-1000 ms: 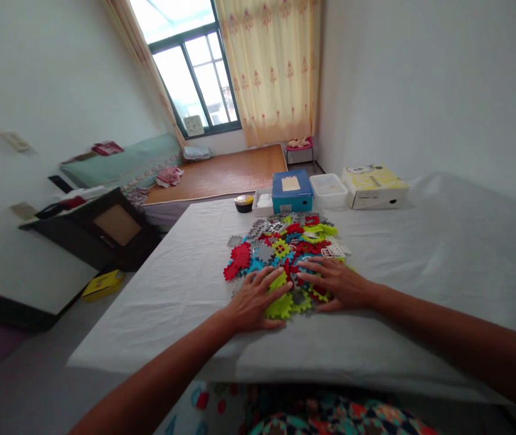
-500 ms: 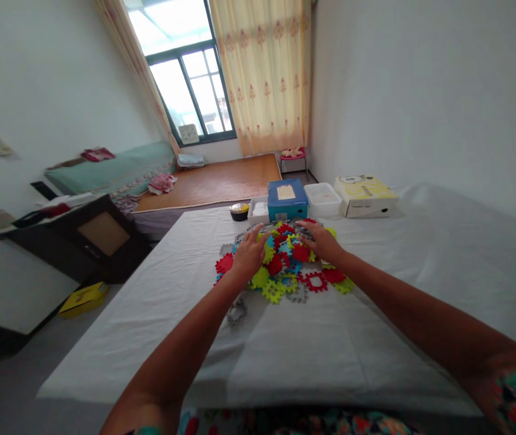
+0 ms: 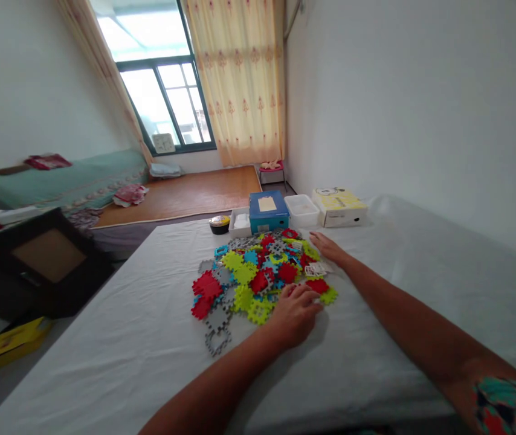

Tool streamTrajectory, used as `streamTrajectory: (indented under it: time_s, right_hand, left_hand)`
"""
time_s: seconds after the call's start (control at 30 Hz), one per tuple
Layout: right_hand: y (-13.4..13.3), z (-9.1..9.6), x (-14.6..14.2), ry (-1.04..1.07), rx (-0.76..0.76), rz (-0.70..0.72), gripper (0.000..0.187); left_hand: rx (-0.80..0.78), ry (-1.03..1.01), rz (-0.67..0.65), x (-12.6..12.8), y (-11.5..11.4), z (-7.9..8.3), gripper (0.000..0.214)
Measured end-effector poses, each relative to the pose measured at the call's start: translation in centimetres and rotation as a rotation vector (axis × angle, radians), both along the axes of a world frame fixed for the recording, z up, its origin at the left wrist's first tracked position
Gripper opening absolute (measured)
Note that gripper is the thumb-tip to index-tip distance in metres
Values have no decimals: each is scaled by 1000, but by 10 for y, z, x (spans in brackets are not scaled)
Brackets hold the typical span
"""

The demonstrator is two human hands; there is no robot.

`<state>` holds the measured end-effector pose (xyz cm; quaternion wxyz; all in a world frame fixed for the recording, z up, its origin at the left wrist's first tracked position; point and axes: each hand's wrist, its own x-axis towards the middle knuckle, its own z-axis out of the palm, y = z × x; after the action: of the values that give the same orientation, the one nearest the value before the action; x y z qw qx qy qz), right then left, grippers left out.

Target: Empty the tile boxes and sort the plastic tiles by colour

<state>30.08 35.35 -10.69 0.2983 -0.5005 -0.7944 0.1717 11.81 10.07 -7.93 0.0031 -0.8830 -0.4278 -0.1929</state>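
A heap of flat interlocking foam pieces (image 3: 258, 275) in red, lime, blue and grey lies on the white-covered table (image 3: 403, 266). My left hand (image 3: 295, 313) rests at the heap's near right edge, fingers curled loosely over the cloth beside a red piece (image 3: 318, 286). My right hand (image 3: 328, 246) lies flat at the heap's far right side, fingers stretched out and touching the pieces. Neither hand holds anything that I can see.
At the table's far edge stand a blue box (image 3: 267, 211), a clear plastic tub (image 3: 302, 209), a yellow-and-white box (image 3: 338, 206), a small white tray (image 3: 240, 220) and a dark round tin (image 3: 219, 223). A dark cabinet (image 3: 35, 260) stands left; beds lie beyond.
My left hand pulled back from the heap's far side to its near right edge. My right hand slid to the far right side. The heap spread out leftward; the view swung right.
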Motion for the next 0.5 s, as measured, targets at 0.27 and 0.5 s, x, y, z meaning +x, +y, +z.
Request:
streamTrajectory:
  time_s: [0.27, 0.5]
  right_hand:
    - [68, 9, 79, -213, -33, -348, 40]
    - [93, 3, 70, -344, -48, -311, 43]
  left_hand:
    - [1, -72, -60, -14, 4, -22, 22]
    - [2, -131, -94, -13, 7, -25, 19]
